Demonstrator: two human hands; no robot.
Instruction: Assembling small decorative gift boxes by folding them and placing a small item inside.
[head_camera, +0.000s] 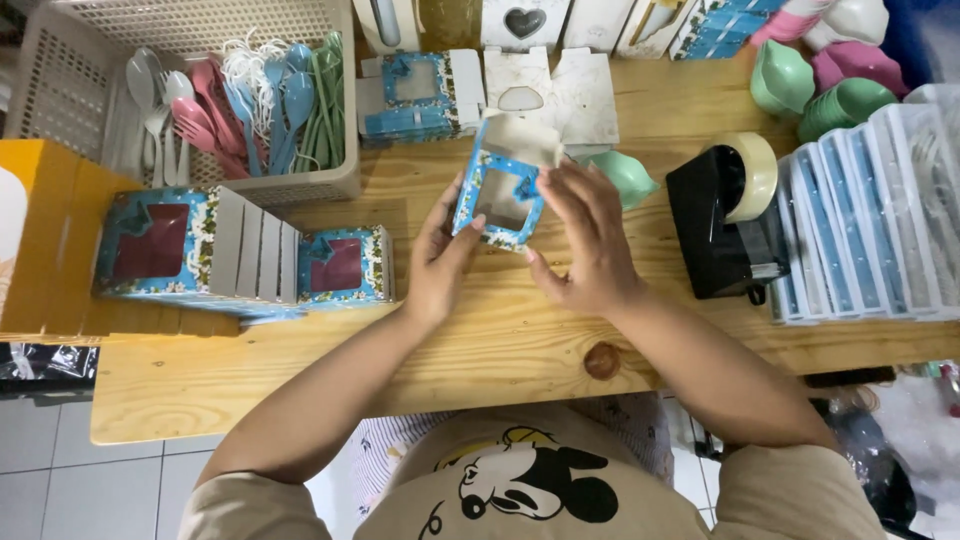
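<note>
A small blue cardboard box (500, 190) with a flowery border and a clear square window is held up off the wooden table, tilted so that its window face looks toward the person. It is only partly folded: a plain white flap stands open at its top, bent back to the right. The left hand grips its left edge, the right hand its right side and lower corner

Bright, even light falls from above, leaving only soft, short shadows under the hands on the wooden tabletop (520, 340). Colours look vivid. The wide lens bends the frame edges, and the corners look slightly soft.
</note>
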